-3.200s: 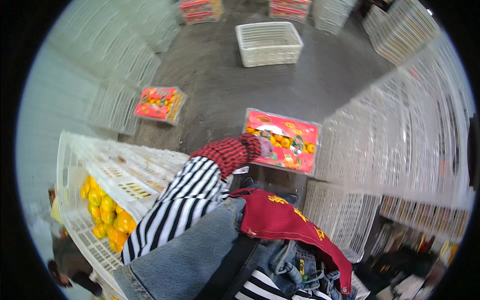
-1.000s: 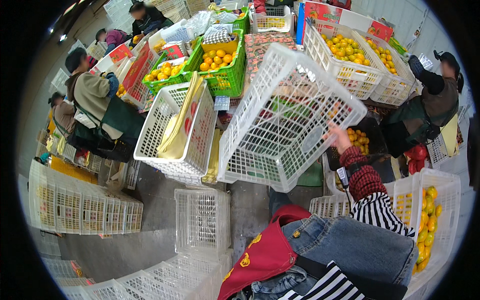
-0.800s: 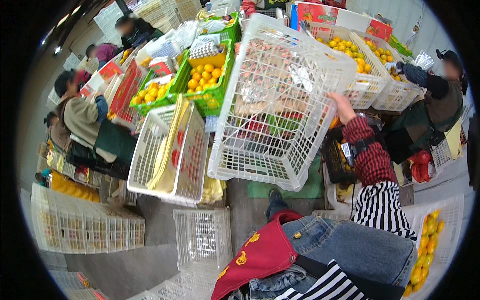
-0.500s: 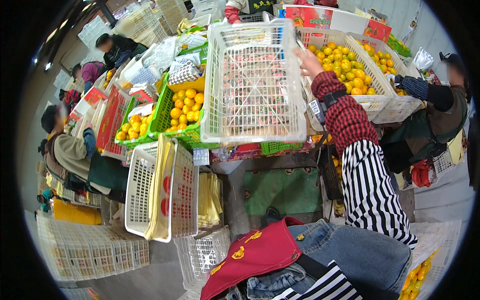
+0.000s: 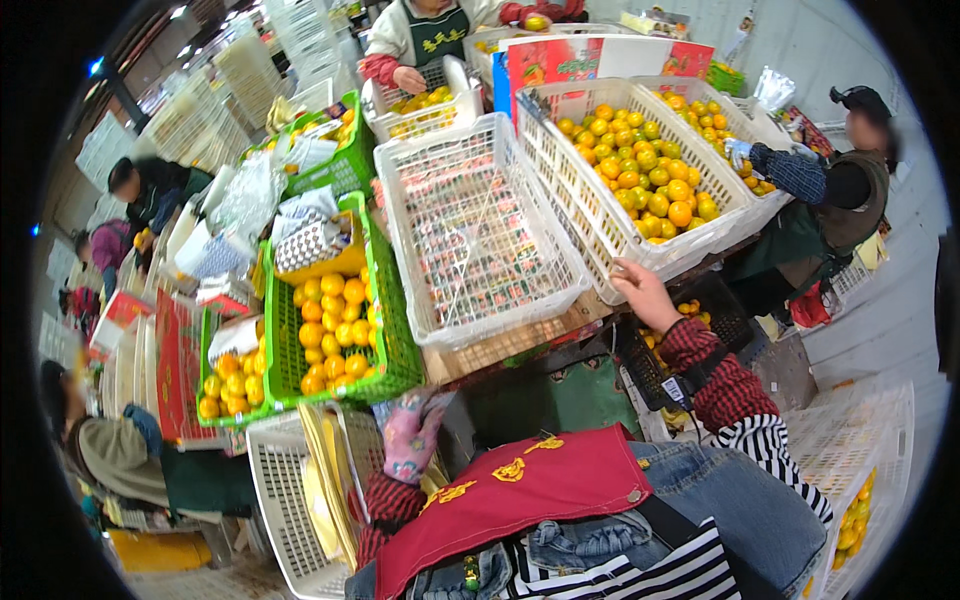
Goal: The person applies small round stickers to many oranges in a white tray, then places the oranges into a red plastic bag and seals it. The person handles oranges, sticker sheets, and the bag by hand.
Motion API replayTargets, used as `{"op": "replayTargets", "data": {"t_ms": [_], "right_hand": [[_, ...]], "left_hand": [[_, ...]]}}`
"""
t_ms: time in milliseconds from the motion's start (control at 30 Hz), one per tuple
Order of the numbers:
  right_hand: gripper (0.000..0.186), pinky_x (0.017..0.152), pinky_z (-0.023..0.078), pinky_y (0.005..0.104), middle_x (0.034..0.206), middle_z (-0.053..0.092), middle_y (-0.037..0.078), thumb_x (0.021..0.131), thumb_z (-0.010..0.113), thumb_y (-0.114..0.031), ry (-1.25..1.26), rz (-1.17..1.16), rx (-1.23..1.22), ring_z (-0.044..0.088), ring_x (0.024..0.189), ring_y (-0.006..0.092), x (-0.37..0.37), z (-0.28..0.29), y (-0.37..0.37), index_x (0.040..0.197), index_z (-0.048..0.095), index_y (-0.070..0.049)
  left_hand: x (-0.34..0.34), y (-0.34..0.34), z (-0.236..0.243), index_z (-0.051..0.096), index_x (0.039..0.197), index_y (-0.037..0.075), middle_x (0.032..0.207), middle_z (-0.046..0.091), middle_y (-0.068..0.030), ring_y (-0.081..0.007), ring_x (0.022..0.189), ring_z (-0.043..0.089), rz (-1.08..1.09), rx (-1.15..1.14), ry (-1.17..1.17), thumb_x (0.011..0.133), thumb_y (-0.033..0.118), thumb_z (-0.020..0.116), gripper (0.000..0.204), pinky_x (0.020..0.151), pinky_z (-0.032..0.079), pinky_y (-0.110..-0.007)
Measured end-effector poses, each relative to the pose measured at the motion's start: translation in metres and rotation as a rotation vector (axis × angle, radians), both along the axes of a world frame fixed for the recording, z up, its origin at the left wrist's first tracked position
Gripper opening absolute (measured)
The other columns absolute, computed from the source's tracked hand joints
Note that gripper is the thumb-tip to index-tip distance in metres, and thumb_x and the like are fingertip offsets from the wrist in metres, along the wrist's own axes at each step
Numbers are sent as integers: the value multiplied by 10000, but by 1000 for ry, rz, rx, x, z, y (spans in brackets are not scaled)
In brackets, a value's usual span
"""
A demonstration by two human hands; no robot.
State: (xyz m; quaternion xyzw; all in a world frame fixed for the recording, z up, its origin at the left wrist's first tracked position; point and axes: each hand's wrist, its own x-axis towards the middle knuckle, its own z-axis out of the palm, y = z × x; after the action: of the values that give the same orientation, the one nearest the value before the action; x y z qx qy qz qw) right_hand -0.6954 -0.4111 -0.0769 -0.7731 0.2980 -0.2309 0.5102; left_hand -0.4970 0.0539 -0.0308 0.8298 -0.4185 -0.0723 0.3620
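Note:
A white plastic crate (image 5: 485,325) lies on the tabletop in front of me, and reddish patterned things show through its mesh base. My right hand (image 5: 648,294) is bare, its fingers apart at the near corner of a cream crate (image 5: 640,240); whether they touch it I cannot tell. Yellow-orange citrus fruits (image 5: 645,165) fill that crate. Below the table edge, my left hand (image 5: 410,440) wears a floral pink glove. Its fingers point forward, with nothing visible in them. Close to it stands a green crate (image 5: 385,355) of oranges (image 5: 335,335).
A white basket with yellow sheets (image 5: 322,470) stands low at left. Under the table edge at right is a black crate (image 5: 640,360) with fruit. A co-worker (image 5: 840,190) works at right; another co-worker (image 5: 425,40) stands across the table. Lower right holds a white crate (image 5: 890,440).
The white crate has gone down and away from me onto the table. My right hand has drawn back toward me, off its side. My gloved left hand has come into view.

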Motion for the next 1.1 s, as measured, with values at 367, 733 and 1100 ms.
{"op": "replayTargets", "data": {"t_ms": [367, 733, 1100], "right_hand": [[341, 681, 558, 272, 951, 743, 96, 990, 628, -139, 109, -39, -123, 685, 746, 109, 39, 138, -131, 1267, 659, 58], [652, 1130, 386, 490, 1489, 556, 154, 917, 627, -189, 111, 18, -1041, 460, 1413, 372, 339, 181, -363, 1542, 449, -135], [872, 1222, 186, 569, 1687, 267, 126, 862, 694, -151, 199, -155, -1267, 225, 1558, 366, 417, 125, -405, 1635, 292, -194]], "left_hand": [[103, -158, -64, 641, 1321, 189, 910, 705, -118, -322, 811, 711, -295, 470, -408, 912, 532, 674, 534, 673, 561, -455], [102, -172, -51, 673, 944, 158, 822, 667, -93, -329, 803, 699, -260, 791, -290, 882, 318, 638, 175, 671, 544, -482], [108, -161, -71, 710, 1025, 225, 827, 676, -81, -300, 787, 705, -216, 850, -232, 846, 304, 695, 196, 627, 558, -449]]}}
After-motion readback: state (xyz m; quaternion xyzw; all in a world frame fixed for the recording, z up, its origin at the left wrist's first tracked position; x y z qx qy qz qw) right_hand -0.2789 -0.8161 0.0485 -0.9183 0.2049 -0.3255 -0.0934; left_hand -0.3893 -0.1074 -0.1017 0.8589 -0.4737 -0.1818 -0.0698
